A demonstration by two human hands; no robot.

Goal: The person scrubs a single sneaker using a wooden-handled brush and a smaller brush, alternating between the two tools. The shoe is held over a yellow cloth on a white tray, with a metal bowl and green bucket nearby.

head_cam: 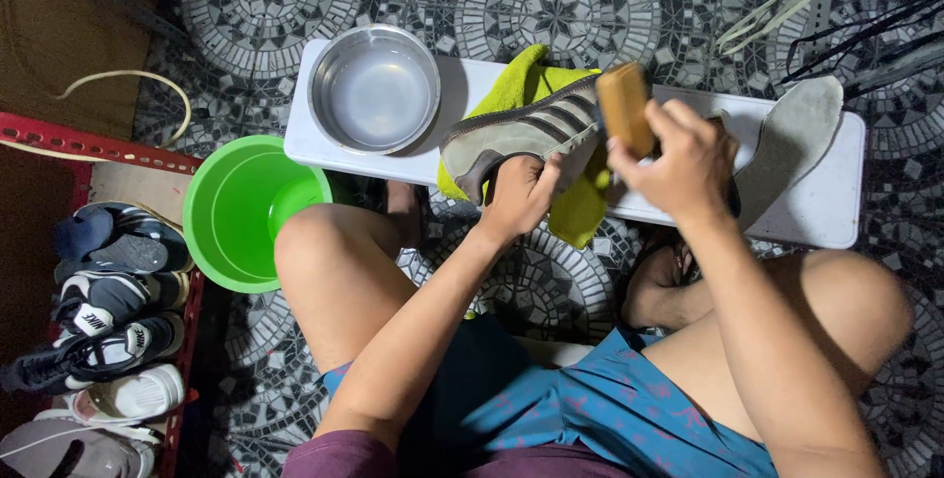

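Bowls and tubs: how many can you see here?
2. A steel bowl sits on the white board, left of the shoe; a green tub stands on the floor beside it. Others may be out of view.

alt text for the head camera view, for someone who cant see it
A seated person's left hand holds a grey striped sneaker while the right hand presses a wooden brush to it, above a white board bearing a steel bowl and yellow-green cloth.
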